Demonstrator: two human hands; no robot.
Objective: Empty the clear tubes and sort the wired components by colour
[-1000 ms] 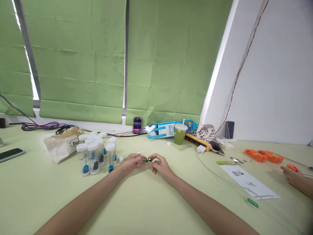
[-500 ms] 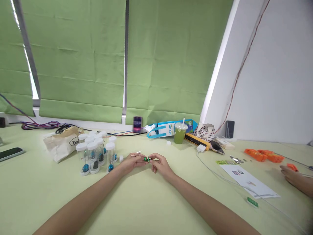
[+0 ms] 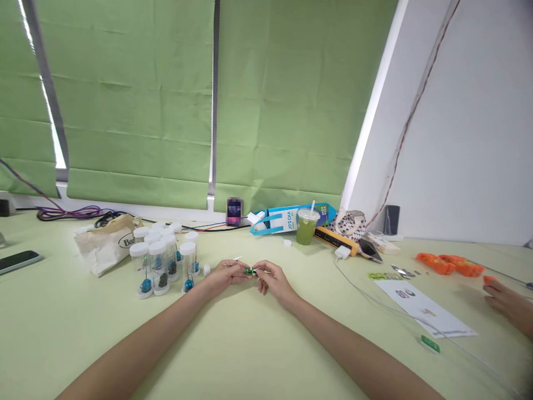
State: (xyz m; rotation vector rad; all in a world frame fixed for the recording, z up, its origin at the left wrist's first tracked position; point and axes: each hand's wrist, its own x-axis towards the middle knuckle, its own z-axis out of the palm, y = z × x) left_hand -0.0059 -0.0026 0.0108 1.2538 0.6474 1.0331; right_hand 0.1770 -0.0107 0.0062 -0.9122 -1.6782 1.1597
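Observation:
Both hands meet over the middle of the table, with a small green object (image 3: 249,271) between their fingertips; its kind is too small to make out. My left hand (image 3: 227,276) is closed on its left side, and a thin white stick (image 3: 231,261) rises from those fingers. From the other side, the thumb and fingers of my right hand (image 3: 270,279) pinch a dark bit at the green object's end. To the left of my left hand, a small white cap (image 3: 206,270) lies beside several clear tubes (image 3: 188,266) with white lids and blue or dark contents.
A paper bag (image 3: 104,247) and a phone (image 3: 19,261) lie at the left. Behind the hands stand a green drink cup (image 3: 307,226) and a blue-white bag (image 3: 278,220). A white cable (image 3: 370,300) crosses near a paper sheet (image 3: 420,305). Another person's hand (image 3: 506,303) holds something orange at right.
My hands stay almost in place, with only a slight shift of the fingers at the green object. The other person's hand at the right has moved slightly to the right.

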